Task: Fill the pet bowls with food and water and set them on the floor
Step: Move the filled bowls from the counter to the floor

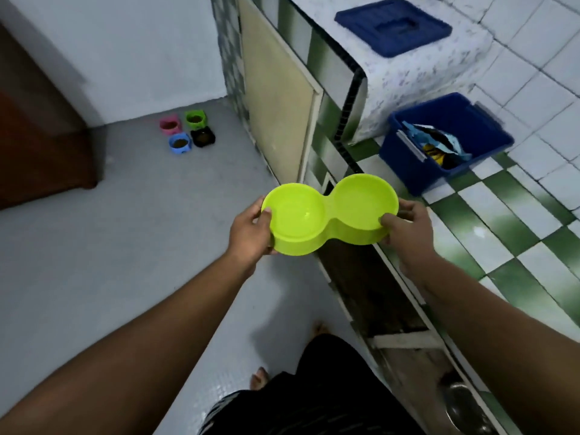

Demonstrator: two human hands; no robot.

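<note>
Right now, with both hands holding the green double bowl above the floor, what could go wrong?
1. The left hand and right hand grip the double bowl only at its ends, thumbs on the rim. The left well seems to hold clear liquid, though I cannot be sure; a tilt could spill it on the smooth floor near the bare foot.
2. The small bowls stand close together, already filled; setting this one down beside them might knock one.
</note>
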